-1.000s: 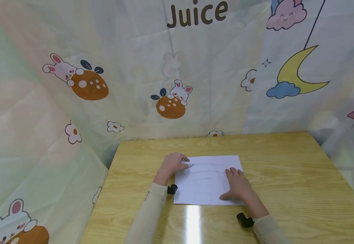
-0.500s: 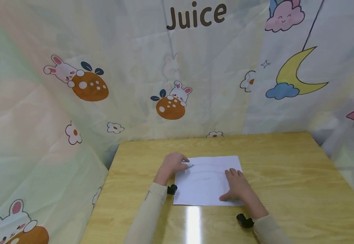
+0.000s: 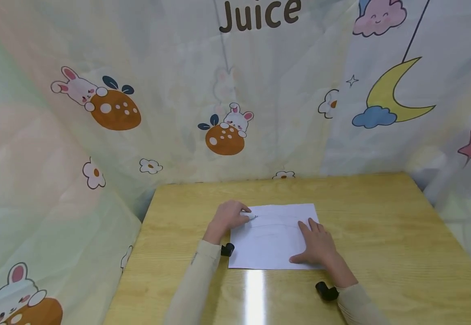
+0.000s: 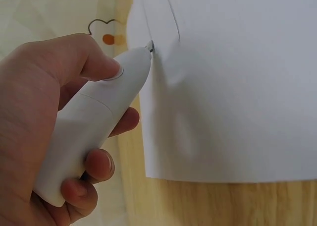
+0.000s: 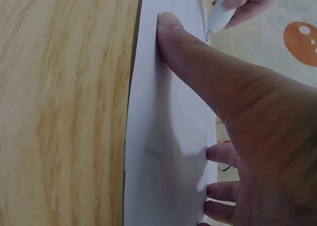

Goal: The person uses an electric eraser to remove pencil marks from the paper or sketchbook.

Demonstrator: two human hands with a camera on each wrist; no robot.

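A sheet of white paper [image 3: 265, 248] lies on the wooden table, with several thin, slightly curved lines running across it. My left hand [image 3: 228, 215] grips a white utility knife [image 4: 101, 97], the thumb on its round button. At the paper's far left part, the knife's short metal tip [image 4: 150, 46] meets the end of one thin line. My right hand [image 3: 320, 243] is spread over the sheet's right side. Its thumb [image 5: 181, 37] presses near the front edge, and the fingertips [image 5: 220, 154] rest on the paper farther back.
A pale fabric backdrop [image 3: 170, 90] printed with rabbits, flowers and a moon hangs behind and left of the table [image 3: 381, 253]. Black wrist-worn pieces show at both wrists, the right one [image 3: 326, 291] near the front. Light reflects off the table in front of the paper.
The head view has shifted slightly. My right fingers are spread a little wider on the paper. The left hand keeps the utility knife at about the same spot.
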